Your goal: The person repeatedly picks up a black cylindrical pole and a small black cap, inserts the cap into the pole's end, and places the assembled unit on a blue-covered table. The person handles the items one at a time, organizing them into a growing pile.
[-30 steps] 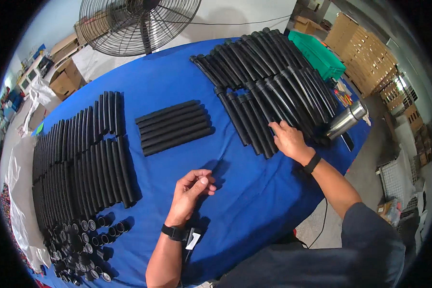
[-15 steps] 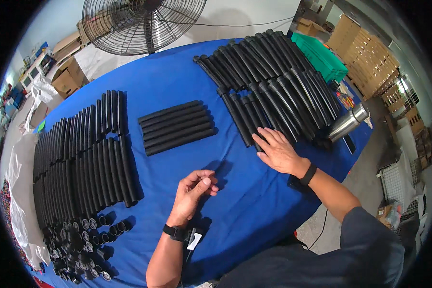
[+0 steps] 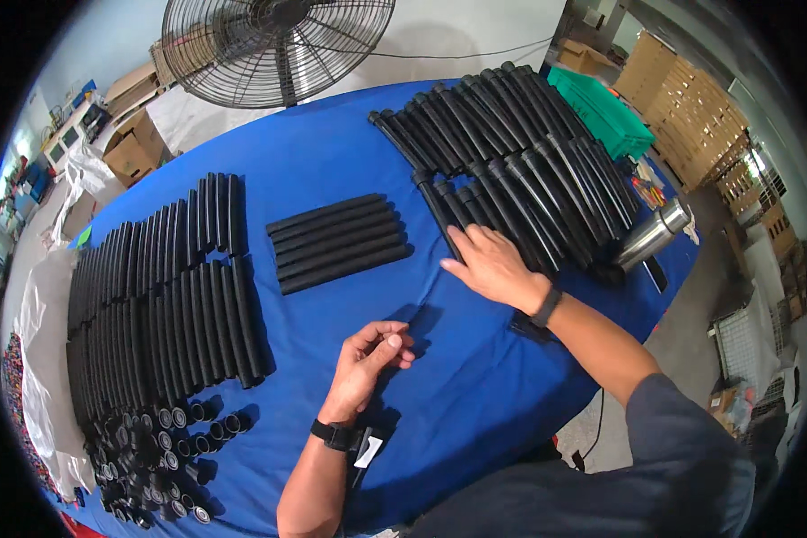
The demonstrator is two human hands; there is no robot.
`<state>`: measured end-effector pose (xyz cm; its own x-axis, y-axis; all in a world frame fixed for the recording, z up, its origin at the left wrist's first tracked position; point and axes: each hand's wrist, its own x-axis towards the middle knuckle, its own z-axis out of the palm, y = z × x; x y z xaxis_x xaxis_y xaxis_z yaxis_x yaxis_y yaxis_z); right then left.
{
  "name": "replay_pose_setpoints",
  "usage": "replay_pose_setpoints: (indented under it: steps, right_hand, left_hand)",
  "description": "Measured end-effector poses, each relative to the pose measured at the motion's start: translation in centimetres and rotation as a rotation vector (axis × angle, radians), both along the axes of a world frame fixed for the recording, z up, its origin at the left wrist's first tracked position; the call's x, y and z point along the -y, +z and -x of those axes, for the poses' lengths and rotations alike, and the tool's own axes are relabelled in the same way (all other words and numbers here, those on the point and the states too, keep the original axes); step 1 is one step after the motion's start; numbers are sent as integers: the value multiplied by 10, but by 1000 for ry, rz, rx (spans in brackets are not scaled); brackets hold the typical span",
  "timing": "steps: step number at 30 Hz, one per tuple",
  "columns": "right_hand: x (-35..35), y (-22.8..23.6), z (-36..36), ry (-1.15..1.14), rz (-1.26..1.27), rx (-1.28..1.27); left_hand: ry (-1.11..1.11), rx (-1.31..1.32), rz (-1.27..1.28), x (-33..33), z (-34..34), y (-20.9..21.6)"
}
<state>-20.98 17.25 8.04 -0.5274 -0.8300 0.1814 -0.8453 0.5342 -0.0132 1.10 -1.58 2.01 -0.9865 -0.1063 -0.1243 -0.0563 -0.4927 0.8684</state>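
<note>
While my right grip [image 3: 493, 266] lies over collared tubes [image 3: 536, 193], my left grip [image 3: 368, 366] curls above the counter [image 3: 480, 386]

As I look down, I count two hands, both mine. The right is palm-down at the near left end of the collared tubes, its thumb apart from the fingers, which rest across the leftmost ones of the near row. The left is loosely curled; whether its thumb and fingertips meet, I cannot tell.

Three groups of black tubes lie on the one blue-covered counter. To my right, the collared tubes make two rows, packed too tightly for a sure number. Between the other groups, six plain tubes [image 3: 341, 242] lie side by side. To my left are two rows of further plain lengths [image 3: 166, 332], too crowded to count, and nearer me a heap of small black caps [image 3: 143, 462], many overlapping.

I wear two dark wristbands [image 3: 545, 308], one per arm. Beside the right-hand rows are one steel bottle [image 3: 647, 238], one phone [image 3: 656, 275] and one green bin [image 3: 601, 112]. One fan [image 3: 278, 13] stands past the far edge.
</note>
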Motion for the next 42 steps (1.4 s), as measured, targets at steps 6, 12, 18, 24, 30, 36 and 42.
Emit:
replay_pose_setpoints:
  steps: [6, 12, 18, 24, 30, 36, 42]
  right_hand:
    - [35, -19, 29, -169, -89, 4]
    - [38, -21, 30, -126, -67, 146]
    - [47, -13, 65, 19, 214, 47]
    - [107, 31, 186, -19, 48, -45]
    - [145, -6, 246, -159, -100, -111]
    - [149, -21, 238, -142, -103, -228]
    - [139, -5, 230, -166, -147, -142]
  left_hand:
    - [1, 2, -8, 1, -1, 2]
    - [7, 8, -19, -2, -1, -1]
    - [16, 26, -20, 3, -2, -4]
    - [-2, 66, -69, 2, 0, 1]
    - [4, 26, -89, 3, 2, -5]
    - [-9, 64, -124, 6, -2, -4]
    - [-19, 46, -121, 6, 1, -1]
